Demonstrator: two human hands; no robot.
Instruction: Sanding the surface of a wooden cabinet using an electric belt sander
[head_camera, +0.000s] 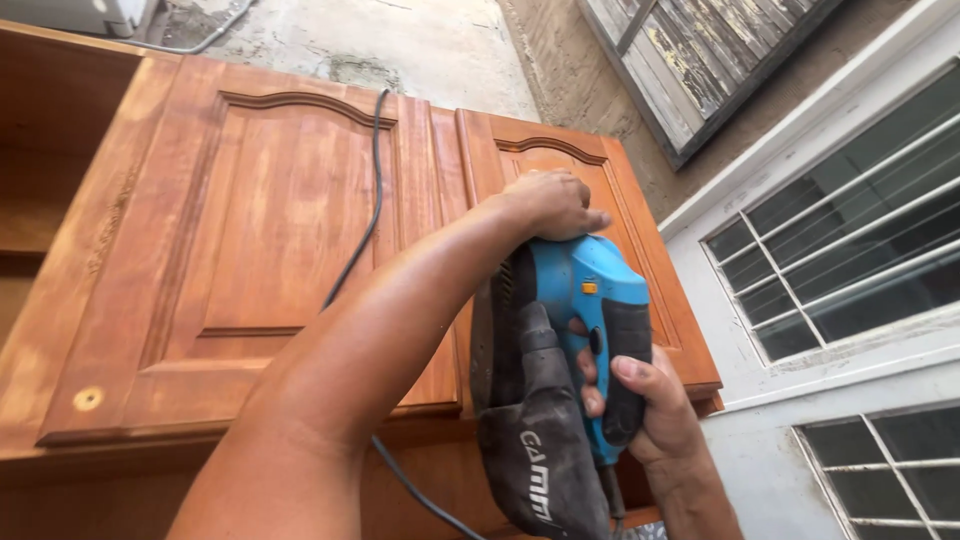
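Note:
A blue and black electric sander (585, 310) with a dusty black dust bag (535, 440) rests on a reddish-brown wooden cabinet door (590, 190). My left hand (552, 204) presses down on the front top of the sander. My right hand (650, 400) grips its black rear handle. The sander's black power cord (372, 190) runs up across the left cabinet door (250, 250) and off the far edge.
The cabinet lies on its back on a concrete floor (420, 40). A white window frame with bars (840, 250) stands close on the right. A weathered wooden panel (700, 60) leans at the top right. An open cabinet compartment (40, 180) is at the left.

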